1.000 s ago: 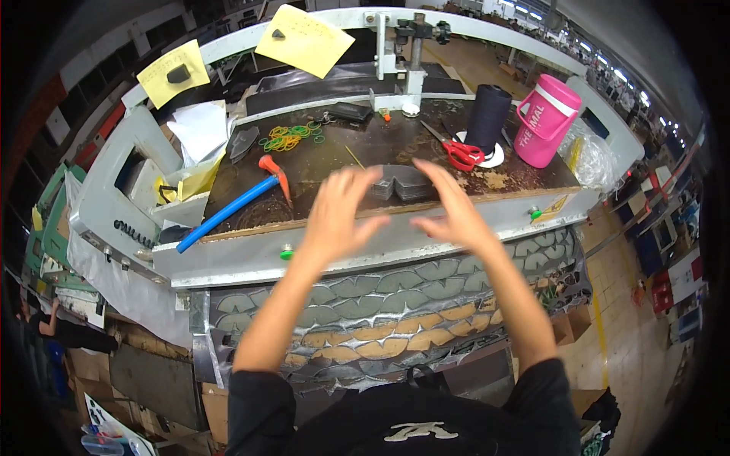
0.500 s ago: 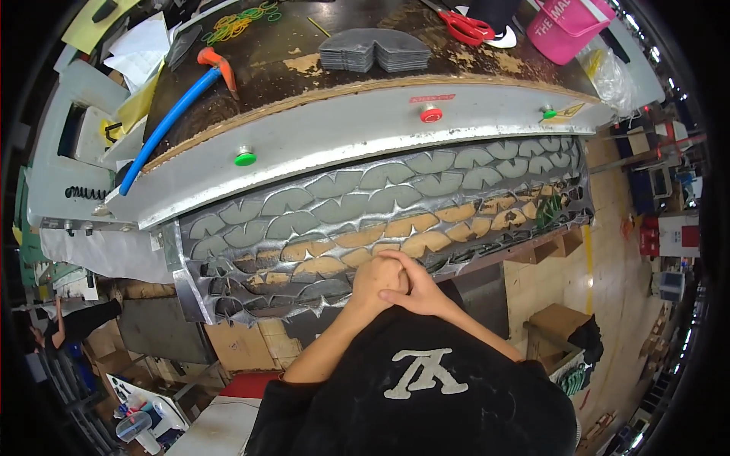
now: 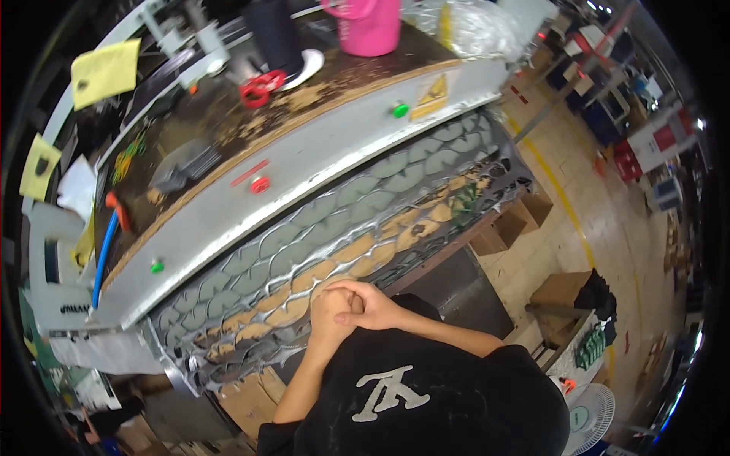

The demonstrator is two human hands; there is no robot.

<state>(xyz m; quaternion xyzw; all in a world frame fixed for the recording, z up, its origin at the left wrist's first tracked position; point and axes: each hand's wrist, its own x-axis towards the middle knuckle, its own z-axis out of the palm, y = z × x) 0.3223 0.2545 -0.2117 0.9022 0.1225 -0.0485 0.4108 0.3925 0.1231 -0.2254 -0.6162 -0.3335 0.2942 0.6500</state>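
Observation:
Both hands are clasped in front of my black shirt, at the near edge of a machine bed. My left hand is closed in a fist, its fingers partly hidden. Wrapped over it from the right is my right hand; no tool shows in either. Just beyond them lies a grey sheet with rows of fan-shaped cuts, torn strips and bare tan patches showing. On the brown worktop above, a stack of dark notched pieces sits near red-handled scissors.
A grey machine front carries a red button and green buttons. On the worktop are a blue-handled hammer and a pink bucket. At the right stand an open carton and a white fan.
My view has swung to the right, so the machine now slants across it and the fan has come into sight. My hands stay clasped together.

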